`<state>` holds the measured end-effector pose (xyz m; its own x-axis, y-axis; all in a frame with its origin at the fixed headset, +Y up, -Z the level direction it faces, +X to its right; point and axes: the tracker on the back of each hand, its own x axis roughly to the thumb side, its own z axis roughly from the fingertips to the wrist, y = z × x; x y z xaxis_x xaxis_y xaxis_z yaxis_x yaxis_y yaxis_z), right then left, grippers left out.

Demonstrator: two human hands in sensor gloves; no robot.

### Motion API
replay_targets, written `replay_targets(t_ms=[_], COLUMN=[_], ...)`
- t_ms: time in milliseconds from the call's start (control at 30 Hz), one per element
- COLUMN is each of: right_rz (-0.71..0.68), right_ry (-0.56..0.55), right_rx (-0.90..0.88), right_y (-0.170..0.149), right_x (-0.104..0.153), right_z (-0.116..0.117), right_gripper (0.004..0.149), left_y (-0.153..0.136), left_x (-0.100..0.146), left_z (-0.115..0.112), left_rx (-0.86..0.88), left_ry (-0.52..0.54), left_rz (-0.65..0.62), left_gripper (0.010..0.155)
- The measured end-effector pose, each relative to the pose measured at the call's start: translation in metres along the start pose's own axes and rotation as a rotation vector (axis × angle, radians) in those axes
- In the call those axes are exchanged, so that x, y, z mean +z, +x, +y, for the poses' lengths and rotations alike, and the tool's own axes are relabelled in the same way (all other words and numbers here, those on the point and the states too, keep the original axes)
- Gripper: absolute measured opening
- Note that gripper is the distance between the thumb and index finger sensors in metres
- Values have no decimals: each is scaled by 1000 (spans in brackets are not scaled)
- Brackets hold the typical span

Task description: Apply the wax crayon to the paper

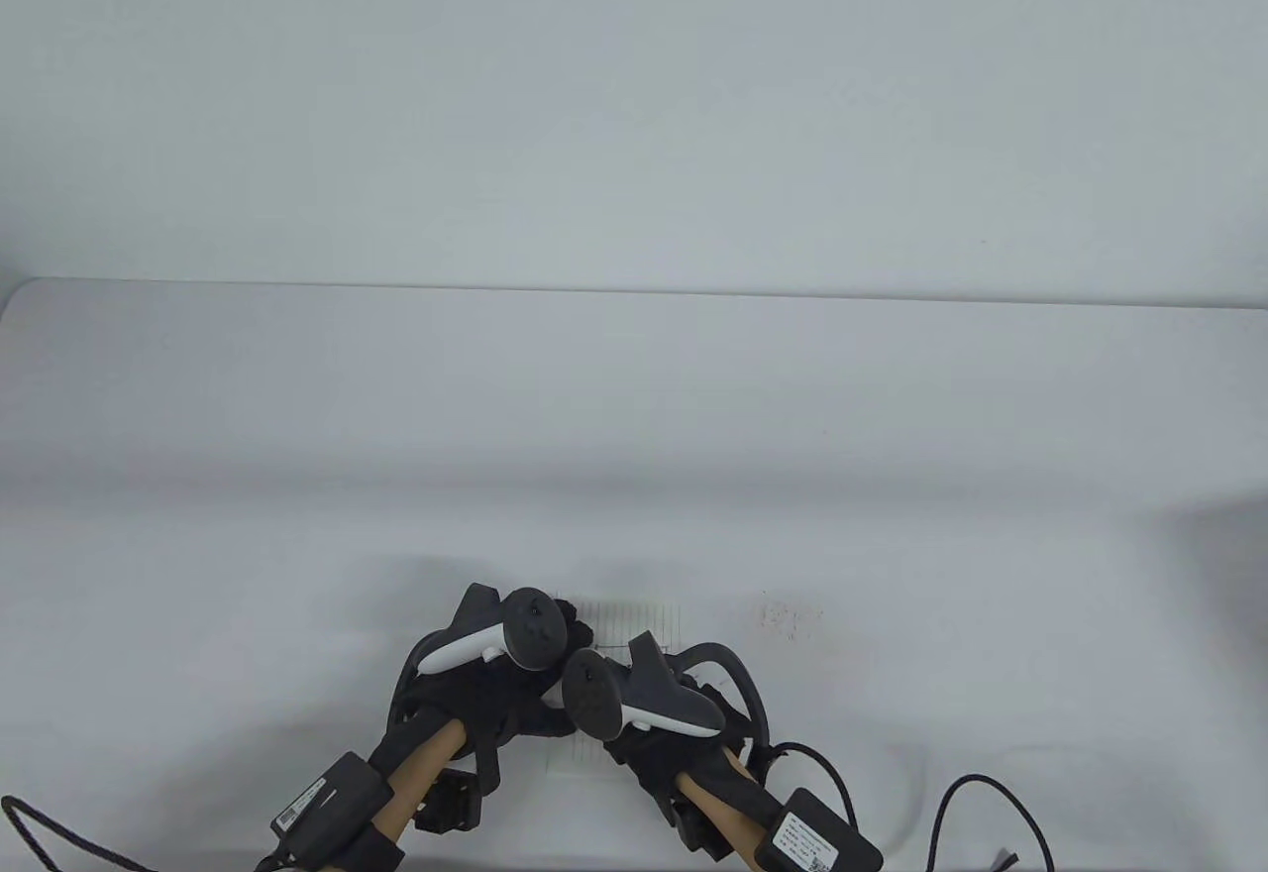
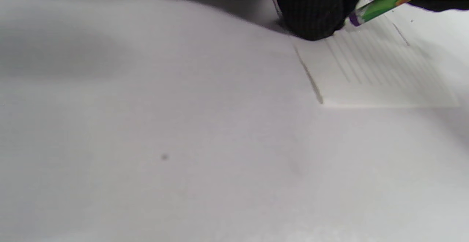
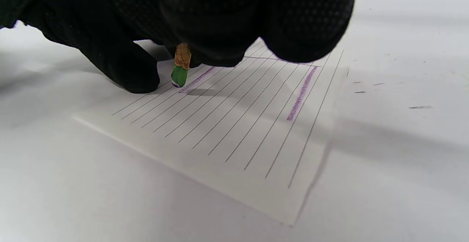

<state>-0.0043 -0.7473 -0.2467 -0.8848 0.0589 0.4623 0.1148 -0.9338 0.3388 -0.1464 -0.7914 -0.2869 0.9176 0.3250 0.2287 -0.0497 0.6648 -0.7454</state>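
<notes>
A small lined paper [image 3: 234, 132] lies flat on the white table, and also shows in the table view [image 1: 634, 614] and the left wrist view [image 2: 384, 73]. My right hand [image 3: 205, 51] pinches a crayon [image 3: 180, 68] in a green and orange wrapper. Its purple tip touches the paper near the left edge. The crayon also shows in the left wrist view [image 2: 384, 2]. Purple strokes [image 3: 302, 93] run along the printed lines. My left hand [image 1: 515, 684] presses a fingertip [image 3: 124, 66] on the paper's edge beside the crayon tip. The trackers hide both hands' fingers in the table view.
The white table [image 1: 634, 416] runs back to a white wall. Faint reddish specks [image 1: 788, 614] mark the table right of the paper. Black cables [image 1: 981, 813] trail from the wrists at the front edge.
</notes>
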Motion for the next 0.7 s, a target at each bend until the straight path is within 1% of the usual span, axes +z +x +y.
replay_targets(t_ms=[100,267,467,567,700], right_rz=[-9,12,38,62,118], right_ry=[-3,-2,7,21,75], right_rx=[-4,21,84,105,113], right_y=[1,2,8,9,5], right_x=[-1,-3,-3,-3,-2], right_z=[2,4,3,2,0], right_gripper=[41,40,39,39,39], left_y=[0,-1,-1,0,0], left_x=[0,0,0,-1,-1], left_z=[0,0,0,0,0], left_rx=[5,5,5,4,4], left_ry=[-4,-8,-10,-11,-11], left_rz=[-2,-3,-2,-2,-2], left_gripper=[87,87,87,87,87])
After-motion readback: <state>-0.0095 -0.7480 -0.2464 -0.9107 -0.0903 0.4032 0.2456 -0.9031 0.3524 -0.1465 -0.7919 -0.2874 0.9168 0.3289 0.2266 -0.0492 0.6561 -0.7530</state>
